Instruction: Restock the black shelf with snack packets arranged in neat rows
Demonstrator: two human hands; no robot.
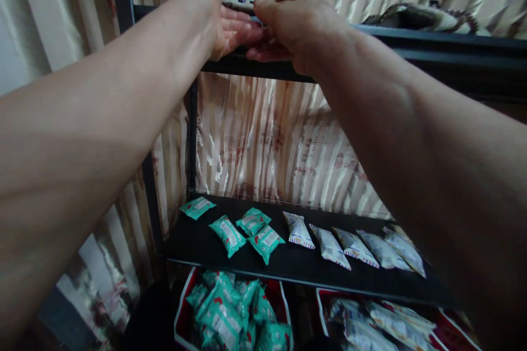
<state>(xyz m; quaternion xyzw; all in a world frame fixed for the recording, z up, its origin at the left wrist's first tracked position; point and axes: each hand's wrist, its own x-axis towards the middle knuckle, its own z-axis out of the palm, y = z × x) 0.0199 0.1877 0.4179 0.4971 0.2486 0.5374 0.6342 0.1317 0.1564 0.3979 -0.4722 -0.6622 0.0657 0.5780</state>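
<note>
Both my arms reach up to the upper black shelf [411, 44]. My left hand [214, 11] and my right hand [294, 24] meet there, fingers curled around a thin white device with ports [239, 0] lying at the shelf's front edge. The left palm cups it from below, and the right fingers pinch its right end. Most of the device is hidden behind the hands.
The lower black shelf [296, 271] carries several green snack packets [228, 235] on the left and several white packets [329, 245] on the right. Below stand red baskets of green packets [230, 312] and white packets [391, 326]. A striped curtain [280, 142] hangs behind.
</note>
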